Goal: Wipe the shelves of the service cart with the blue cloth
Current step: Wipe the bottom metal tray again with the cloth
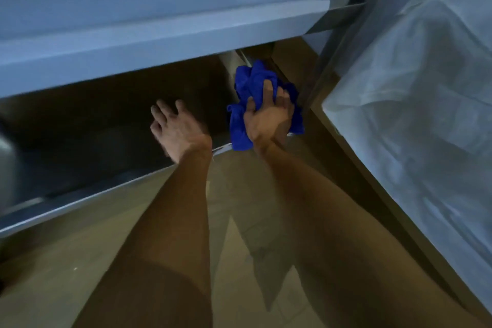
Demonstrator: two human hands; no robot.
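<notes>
No writing or label can be read on any surface. The right hand [269, 117] grips a crumpled, bright blue cloth [250, 98], fingers curled into its folds, pressing it at the right end of the dark lower shelf [111, 141] of the metal service cart, beside the cart's corner upright. The left hand [175, 128] reaches over the same shelf with fingers spread and relaxed, holding nothing. Above both hands runs the pale upper shelf [159, 42]. A translucent white plastic sheet [415, 88] hangs at right.
</notes>
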